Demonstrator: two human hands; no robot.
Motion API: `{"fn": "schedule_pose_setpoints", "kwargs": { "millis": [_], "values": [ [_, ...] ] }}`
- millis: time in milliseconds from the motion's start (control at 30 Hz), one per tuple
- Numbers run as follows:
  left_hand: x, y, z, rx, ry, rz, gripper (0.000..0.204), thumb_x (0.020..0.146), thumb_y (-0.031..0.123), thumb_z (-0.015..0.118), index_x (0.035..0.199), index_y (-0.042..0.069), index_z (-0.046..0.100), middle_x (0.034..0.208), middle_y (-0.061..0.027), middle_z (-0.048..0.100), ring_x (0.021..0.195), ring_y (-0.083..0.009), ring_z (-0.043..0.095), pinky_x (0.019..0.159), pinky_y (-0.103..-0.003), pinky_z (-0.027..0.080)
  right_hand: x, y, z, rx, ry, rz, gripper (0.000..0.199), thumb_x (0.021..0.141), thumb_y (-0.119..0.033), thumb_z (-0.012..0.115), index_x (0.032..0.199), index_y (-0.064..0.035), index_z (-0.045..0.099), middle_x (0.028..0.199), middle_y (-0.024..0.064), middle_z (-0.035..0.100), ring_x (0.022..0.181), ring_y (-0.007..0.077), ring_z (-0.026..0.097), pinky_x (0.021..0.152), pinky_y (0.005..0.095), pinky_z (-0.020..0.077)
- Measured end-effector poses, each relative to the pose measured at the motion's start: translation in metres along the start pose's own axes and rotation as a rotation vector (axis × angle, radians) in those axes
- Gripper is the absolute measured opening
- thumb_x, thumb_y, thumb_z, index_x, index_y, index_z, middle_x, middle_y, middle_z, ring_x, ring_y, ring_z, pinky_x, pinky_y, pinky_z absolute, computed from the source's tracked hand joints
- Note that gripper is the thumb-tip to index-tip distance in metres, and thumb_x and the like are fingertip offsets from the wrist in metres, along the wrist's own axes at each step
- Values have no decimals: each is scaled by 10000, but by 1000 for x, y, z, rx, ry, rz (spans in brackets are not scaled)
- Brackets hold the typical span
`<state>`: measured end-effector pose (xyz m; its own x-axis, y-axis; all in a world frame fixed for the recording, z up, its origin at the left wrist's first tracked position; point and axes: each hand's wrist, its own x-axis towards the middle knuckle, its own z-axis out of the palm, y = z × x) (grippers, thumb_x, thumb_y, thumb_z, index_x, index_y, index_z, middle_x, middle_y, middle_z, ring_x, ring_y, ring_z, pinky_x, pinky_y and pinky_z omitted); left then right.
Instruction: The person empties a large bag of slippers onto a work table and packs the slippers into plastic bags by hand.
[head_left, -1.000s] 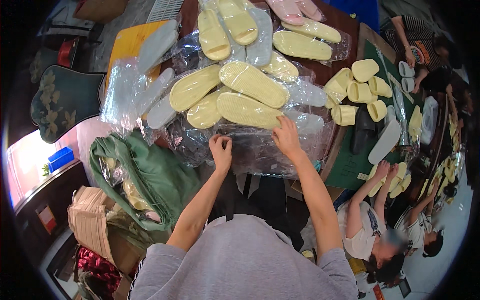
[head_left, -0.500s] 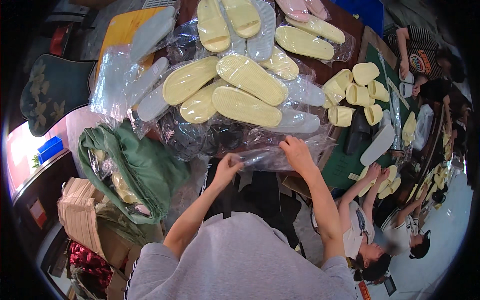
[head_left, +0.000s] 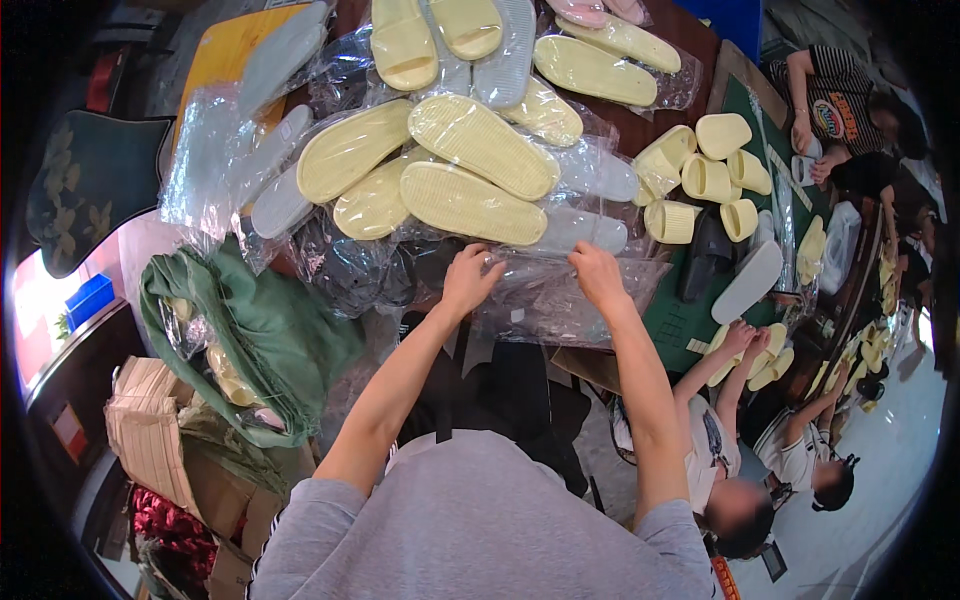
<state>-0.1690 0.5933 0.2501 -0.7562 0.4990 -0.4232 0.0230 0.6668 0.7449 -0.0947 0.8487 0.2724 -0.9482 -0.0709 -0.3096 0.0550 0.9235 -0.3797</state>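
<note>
Clear plastic bag (head_left: pixel 545 295), empty, held at the near edge of the table (head_left: pixel 690 320) just below the heap of pale yellow slippers (head_left: pixel 470 200). Left hand (head_left: pixel 470 280) pinches the bag's left part, fingers closed on the film; right hand (head_left: pixel 598 277) grips its right part likewise. Bag sags between the two hands, crumpled, its mouth not clearly seen. Green cloth sack (head_left: pixel 250 340) lies to the left, well apart. Handling note, as judgement: thin film clings, so each hand would do well to hold one layer only and draw apart gently, keeping the opening facing the slippers and clear of the other wrapped pairs (head_left: pixel 590 70) farther back.
</note>
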Motion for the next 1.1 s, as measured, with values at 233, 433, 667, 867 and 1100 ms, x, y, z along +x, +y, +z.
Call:
{"fn": "schedule_pose_setpoints", "kwargs": {
  "millis": [233,433,667,867,1100],
  "values": [
    [-18,-3,-18,-257,-187,-45,532,745,-63,551,1252,66,456,894,-135,552,874,-309,560,746,-390,450,-12,-6,2,48,69,-24,97,713,-17,543,770,-76,595,796,93,533,812,291,563,683,410,450],
    [-18,-3,-51,-48,-373,232,605,768,18,598,1337,159,447,963,-118,536,830,-215,538,760,-325,466,-11,-22,-2,192,124,-28,86,723,-36,559,786,-75,602,767,86,534,797,280,562,692,398,459],
    [-11,-3,-65,-188,-310,231,381,784,58,636,1162,81,593,1001,-119,569,908,-262,577,785,-329,478,3,-44,-2,334,102,48,81,754,-62,600,832,-67,622,790,95,571,802,302,580,692,411,475],
    [3,-23,-73,-67,-140,172,162,802,47,587,956,15,550,878,-157,568,852,-355,567,731,-407,458,25,-51,-4,491,-156,142,142,762,-200,644,833,-78,625,892,116,587,900,319,578,776,414,470],
    [0,-40,-89,-13,-129,126,179,781,44,596,943,-7,541,864,-174,562,844,-355,564,728,-396,457,127,18,-37,332,708,605,803,631,-287,812,1269,-24,401,1207,255,487,1108,354,471,979,435,347]
  ]
}}
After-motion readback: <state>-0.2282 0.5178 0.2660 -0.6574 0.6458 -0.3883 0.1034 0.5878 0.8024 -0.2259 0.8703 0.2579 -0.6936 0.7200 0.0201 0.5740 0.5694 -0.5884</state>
